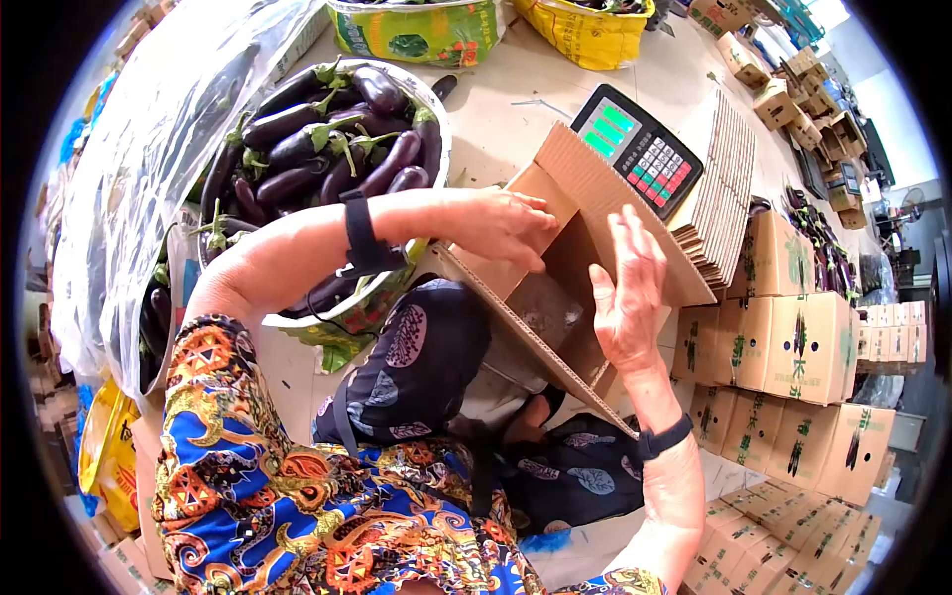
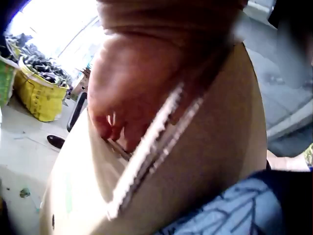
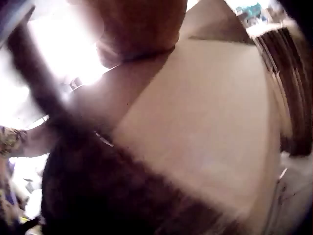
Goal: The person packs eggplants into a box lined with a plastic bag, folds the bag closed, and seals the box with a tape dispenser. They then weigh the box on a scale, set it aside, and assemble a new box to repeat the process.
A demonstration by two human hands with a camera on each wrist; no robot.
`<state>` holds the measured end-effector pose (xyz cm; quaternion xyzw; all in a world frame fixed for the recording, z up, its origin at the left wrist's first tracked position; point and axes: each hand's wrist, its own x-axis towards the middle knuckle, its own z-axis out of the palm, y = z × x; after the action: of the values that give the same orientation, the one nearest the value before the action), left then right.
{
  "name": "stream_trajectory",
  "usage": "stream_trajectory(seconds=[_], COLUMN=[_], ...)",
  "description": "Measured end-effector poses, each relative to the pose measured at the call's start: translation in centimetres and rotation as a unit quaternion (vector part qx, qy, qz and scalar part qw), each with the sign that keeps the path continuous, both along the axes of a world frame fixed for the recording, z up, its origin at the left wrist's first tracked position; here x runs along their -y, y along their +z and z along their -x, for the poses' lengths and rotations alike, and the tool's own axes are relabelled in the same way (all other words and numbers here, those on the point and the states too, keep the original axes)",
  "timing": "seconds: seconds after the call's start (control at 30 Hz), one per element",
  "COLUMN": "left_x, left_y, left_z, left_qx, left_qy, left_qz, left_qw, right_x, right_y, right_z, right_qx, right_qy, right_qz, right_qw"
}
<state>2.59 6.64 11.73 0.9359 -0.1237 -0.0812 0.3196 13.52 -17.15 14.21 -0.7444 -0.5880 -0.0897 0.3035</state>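
In the head view, a cardboard box [image 1: 635, 233] stands tilted with its top flaps raised. My left hand [image 1: 501, 226] reaches over its left flap, fingers loosely extended toward the inside. At the right side, my right hand [image 1: 632, 297] rests against the box with straight, spread fingers. The left wrist view shows my left hand [image 2: 137, 83] over cardboard edges [image 2: 146, 152], its fingertips partly hidden. My right hand [image 3: 142, 27] lies at the top of a large cardboard panel [image 3: 205, 112] in the right wrist view, its fingers out of sight.
Eggplants [image 1: 297, 149] fill a large round basin beside the box. Behind the box is a digital scale [image 1: 635, 149], next to a stack of flat cardboard [image 1: 719, 188]. Printed cartons [image 1: 798, 342] are piled at the right; a yellow bag [image 1: 585, 35] stands at the back.
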Motion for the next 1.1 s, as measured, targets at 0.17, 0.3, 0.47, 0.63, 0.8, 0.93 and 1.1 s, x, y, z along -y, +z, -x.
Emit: stream_trajectory(seconds=[0.17,0.3,0.47,0.63,0.8,0.93,1.1], left_x=[-2.1,0.2,1.3,1.1,1.3,1.2,-0.3], left_y=[3.4,2.0,-0.7,-3.5,-4.0,-5.0,-5.6], left_z=[3.7,7.1,3.9,0.1,-0.3,0.4,0.3], left_qx=[-0.13,-0.022,0.227,0.061,0.053,0.072,-0.023], left_qy=[0.081,0.119,0.313,0.381,0.368,0.417,0.467], left_qz=[0.377,0.33,0.095,0.191,0.204,0.243,0.542], left_qw=[0.914,0.936,0.917,0.902,0.905,0.873,0.698], right_x=[-0.7,-1.3,-1.5,1.3,4.1,4.3,5.7], right_y=[-3.7,-7.0,-6.4,-0.3,2.4,1.9,-1.8], right_z=[0.5,0.4,-0.8,-4.1,-5.4,-1.3,1.5], right_qx=[-0.048,-0.055,-0.042,-0.024,0.079,0.098,0.009], right_qy=[0.051,0.062,0.086,-0.02,-0.149,-0.141,-0.044], right_qz=[0.074,0.111,0.124,-0.071,0.108,0.146,0.258], right_qw=[0.995,0.99,0.988,0.997,0.98,0.974,0.965])
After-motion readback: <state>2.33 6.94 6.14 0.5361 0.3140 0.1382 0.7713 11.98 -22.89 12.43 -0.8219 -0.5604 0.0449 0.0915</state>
